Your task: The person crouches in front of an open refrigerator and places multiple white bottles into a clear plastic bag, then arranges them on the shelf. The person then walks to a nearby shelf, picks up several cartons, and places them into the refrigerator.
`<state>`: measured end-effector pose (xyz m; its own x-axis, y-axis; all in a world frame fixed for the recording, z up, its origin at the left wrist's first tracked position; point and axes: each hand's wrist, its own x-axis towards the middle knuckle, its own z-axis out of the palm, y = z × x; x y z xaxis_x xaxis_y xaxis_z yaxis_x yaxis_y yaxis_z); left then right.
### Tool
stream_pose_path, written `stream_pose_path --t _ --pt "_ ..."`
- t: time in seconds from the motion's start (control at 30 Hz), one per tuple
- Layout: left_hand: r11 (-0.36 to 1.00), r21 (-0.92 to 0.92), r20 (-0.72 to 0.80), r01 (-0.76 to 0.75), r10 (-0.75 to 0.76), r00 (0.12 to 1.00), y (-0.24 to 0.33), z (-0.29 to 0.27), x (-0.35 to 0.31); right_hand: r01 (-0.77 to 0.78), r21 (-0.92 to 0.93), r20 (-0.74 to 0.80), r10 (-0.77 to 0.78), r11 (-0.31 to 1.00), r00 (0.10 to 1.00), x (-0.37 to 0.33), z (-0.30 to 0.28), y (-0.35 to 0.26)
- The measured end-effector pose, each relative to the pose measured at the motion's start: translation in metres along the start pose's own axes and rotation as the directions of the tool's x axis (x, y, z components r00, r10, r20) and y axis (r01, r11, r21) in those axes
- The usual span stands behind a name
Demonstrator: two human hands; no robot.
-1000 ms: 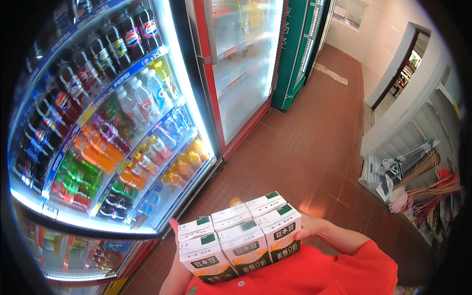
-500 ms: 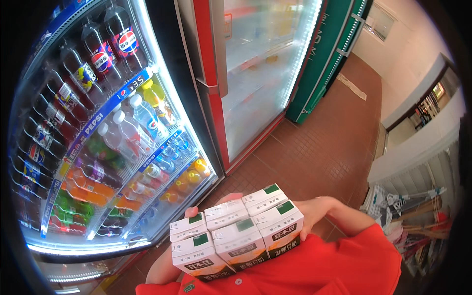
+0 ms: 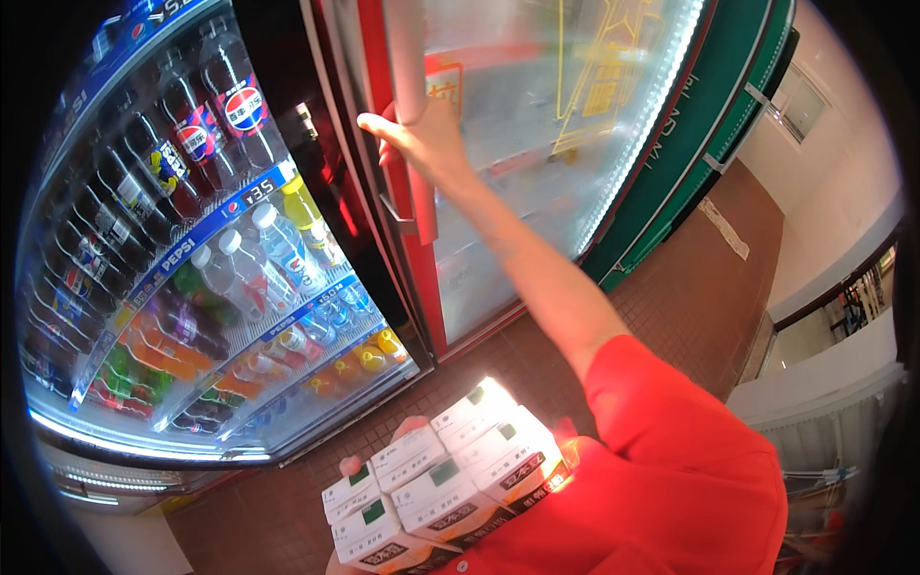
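Observation:
A block of several white drink cartons (image 3: 446, 494) with green squares on top is held against my red shirt. My left hand (image 3: 411, 426) supports it from the far side; only some fingertips show past the cartons' edge. My right arm stretches forward to a red-framed glass-door fridge. There my right hand (image 3: 428, 144) grips the long upright grey door handle (image 3: 406, 57), thumb pointing left and fingers partly hidden behind the handle. The fogged glass door (image 3: 508, 201) appears closed, with blurred shapes behind it.
At left stands a lit drinks cooler with dark soda bottles (image 3: 235, 91) above and orange bottles (image 3: 172, 355) lower down. A green cabinet (image 3: 695, 144) is beyond the red fridge. Brown tiled floor (image 3: 680, 287) runs to a doorway (image 3: 843, 307) at right.
My right hand has left the carton block and reached forward onto the fridge door handle. The cartons now rest on my left hand and against my body, slightly lower and tilted.

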<state>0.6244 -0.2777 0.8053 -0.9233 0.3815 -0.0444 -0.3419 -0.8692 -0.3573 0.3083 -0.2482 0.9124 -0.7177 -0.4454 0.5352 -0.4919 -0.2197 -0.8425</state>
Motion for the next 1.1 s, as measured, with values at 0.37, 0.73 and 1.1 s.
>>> stream_pose_path --t 0.37,0.73,1.1 --pt "0.96 0.219 -0.131 0.176 -0.149 0.98 -0.025 -0.002 -0.009 -0.016 0.02 -0.401 0.023 1.0 0.916 -0.054 -0.024 -0.006" --pt "0.905 0.302 -0.243 0.298 -0.229 0.942 -0.014 0.002 -0.021 -0.071 -0.157 -0.773 -0.078 0.985 0.629 -0.263 -0.125 -0.133" --pt "0.767 0.525 -0.294 0.37 -0.245 0.924 -0.032 0.007 0.004 -0.671 0.539 0.347 0.592 0.509 0.728 -0.397 -0.063 -0.088"
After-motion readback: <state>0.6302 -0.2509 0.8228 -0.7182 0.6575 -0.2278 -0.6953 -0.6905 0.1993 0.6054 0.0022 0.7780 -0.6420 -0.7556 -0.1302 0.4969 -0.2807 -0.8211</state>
